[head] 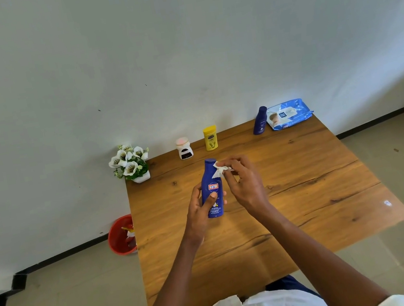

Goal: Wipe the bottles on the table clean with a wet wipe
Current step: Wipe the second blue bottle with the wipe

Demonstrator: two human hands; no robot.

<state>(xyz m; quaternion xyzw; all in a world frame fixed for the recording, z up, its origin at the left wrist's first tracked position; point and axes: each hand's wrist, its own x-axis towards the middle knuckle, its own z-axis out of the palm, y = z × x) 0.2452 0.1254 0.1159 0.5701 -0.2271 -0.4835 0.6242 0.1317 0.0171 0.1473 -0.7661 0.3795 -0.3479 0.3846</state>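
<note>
My left hand (pixel 200 211) grips a tall blue lotion bottle (pixel 210 178) upright above the middle of the wooden table (pixel 296 190). A small crumpled white wet wipe (pixel 219 170) is pinched in my right hand (pixel 241 182) and pressed against the bottle's upper right shoulder, near the cap. Along the table's far edge stand a white bottle with a pink top (pixel 184 148), a yellow bottle (pixel 210 138) and a smaller dark blue bottle (pixel 260 120).
A blue pack of wet wipes (pixel 289 113) lies at the far right corner beside the small blue bottle. A pot of white artificial flowers (pixel 131 162) stands at the far left corner. On the floor to the left sits a red bin (pixel 121 236). A white wall rises behind the table.
</note>
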